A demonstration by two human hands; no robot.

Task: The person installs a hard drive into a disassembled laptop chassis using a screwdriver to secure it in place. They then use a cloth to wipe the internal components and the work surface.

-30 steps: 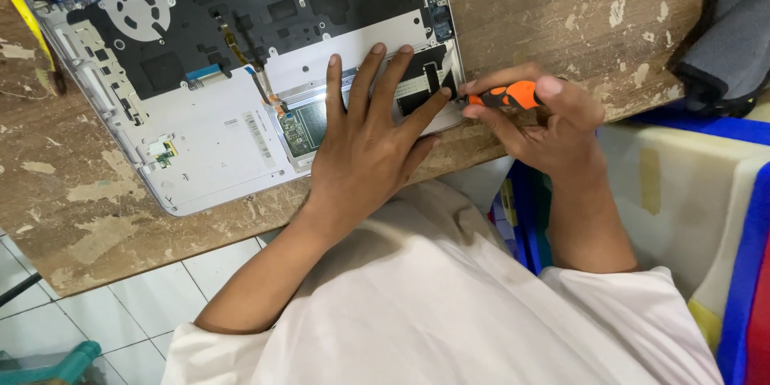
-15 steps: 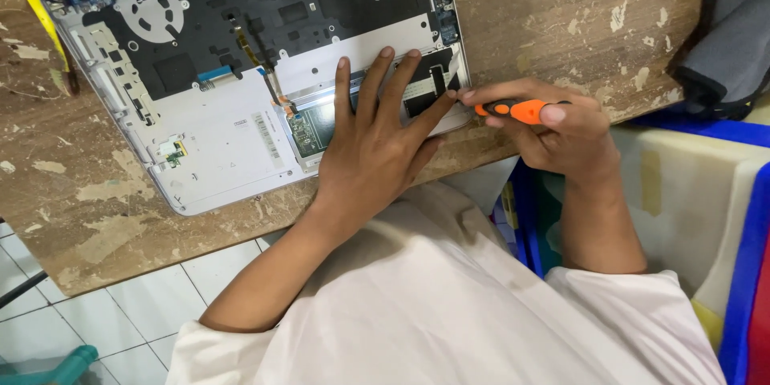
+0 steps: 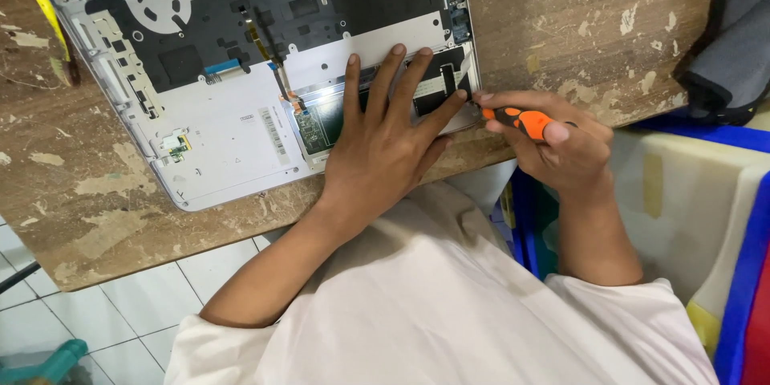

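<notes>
Orange-handled screwdriver (image 3: pixel 520 119) sits pinched in the right hand (image 3: pixel 561 148), tip at the opened laptop's (image 3: pixel 233 136) right edge on the worn wooden table (image 3: pixel 561 24), while the left hand (image 3: pixel 385 136) presses flat, fingers spread, on it.

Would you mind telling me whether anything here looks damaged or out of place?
The wooden table is badly worn, its coating flaking off in pale patches. The opened laptop lies askew, one corner near the table's edge. The left hand presses on it; the right hand holds a screwdriver at its edge.
</notes>
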